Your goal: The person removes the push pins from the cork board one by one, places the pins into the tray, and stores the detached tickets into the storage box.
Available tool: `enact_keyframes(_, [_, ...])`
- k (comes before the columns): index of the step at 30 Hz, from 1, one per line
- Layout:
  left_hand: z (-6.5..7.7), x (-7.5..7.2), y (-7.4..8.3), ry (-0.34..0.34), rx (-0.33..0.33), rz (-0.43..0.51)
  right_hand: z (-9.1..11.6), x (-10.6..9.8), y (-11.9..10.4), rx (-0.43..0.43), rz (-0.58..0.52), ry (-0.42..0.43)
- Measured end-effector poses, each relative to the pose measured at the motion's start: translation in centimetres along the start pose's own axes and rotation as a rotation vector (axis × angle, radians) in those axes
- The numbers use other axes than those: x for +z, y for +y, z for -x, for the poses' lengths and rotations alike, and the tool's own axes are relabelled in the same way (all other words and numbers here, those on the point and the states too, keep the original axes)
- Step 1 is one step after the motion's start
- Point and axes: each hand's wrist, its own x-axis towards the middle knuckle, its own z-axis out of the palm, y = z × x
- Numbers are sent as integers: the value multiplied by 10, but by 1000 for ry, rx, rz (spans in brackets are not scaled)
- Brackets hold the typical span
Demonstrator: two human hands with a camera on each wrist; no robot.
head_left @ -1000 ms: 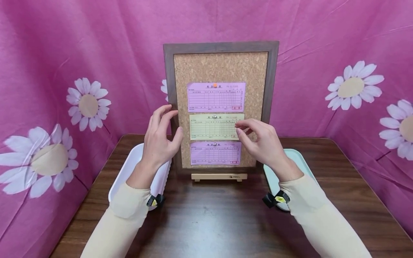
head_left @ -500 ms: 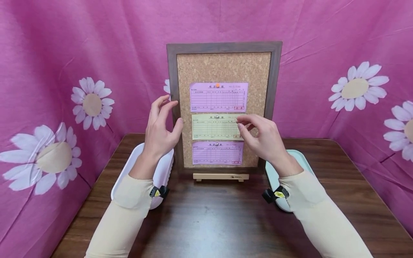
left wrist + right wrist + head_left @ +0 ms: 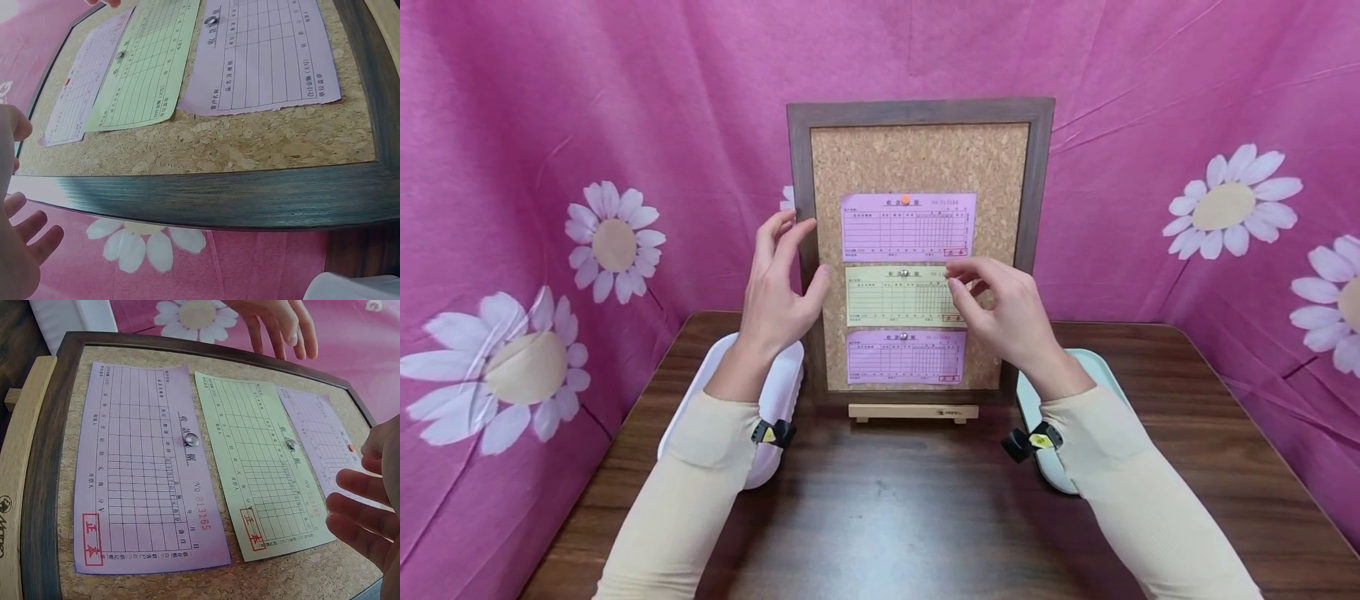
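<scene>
A framed cork board (image 3: 921, 158) stands upright with three receipt slips pinned one above another. The top slip (image 3: 880, 229) is purple, under an orange pushpin (image 3: 906, 200). A yellow-green slip (image 3: 880, 302) in the middle and a purple slip (image 3: 880, 358) at the bottom each have a clear pushpin (image 3: 192, 440). My left hand (image 3: 781, 287) is at the board's left frame, fingers spread and loosely bent, holding nothing. In front of the yellow-green slip's right end is my right hand (image 3: 1000, 302), thumb and forefinger near each other. Nothing shows between its fingers in the right wrist view.
The board rests on a small wooden easel (image 3: 913, 412) on the brown table (image 3: 880, 517). Partly behind my forearms lie a white tray (image 3: 775, 425) on the left and a pale green tray (image 3: 1093, 367) on the right. A pink flowered cloth (image 3: 715, 83) hangs behind.
My left hand has risen a little along the board's left frame. My right hand has shifted slightly upward in front of the yellow-green slip. The slips and pushpins stay in place.
</scene>
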Motion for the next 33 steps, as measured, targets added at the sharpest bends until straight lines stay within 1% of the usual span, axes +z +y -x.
enact_keyframes(3, [-3,1,-1,8,-2,5,-3,0,1,10,-22,14])
enact_keyframes(7, [-6,4,-2,13,-25,9,-8,-1,2,26,-52,35])
enact_keyframes(15, [-11,9,-5,-4,-56,43,-15,1,4,48,-59,30])
enact_keyframes(20, [-13,11,-7,-7,-109,98,-20,3,5,53,-32,8])
enact_keyframes(24, [-16,12,-8,-12,-114,134,-25,6,6,52,-20,-3])
enact_keyframes(27, [-17,14,-10,-17,-115,159,-28,9,7,45,-29,6])
enact_keyframes(33, [-20,17,-14,-34,-170,241,-31,12,8,38,-49,34])
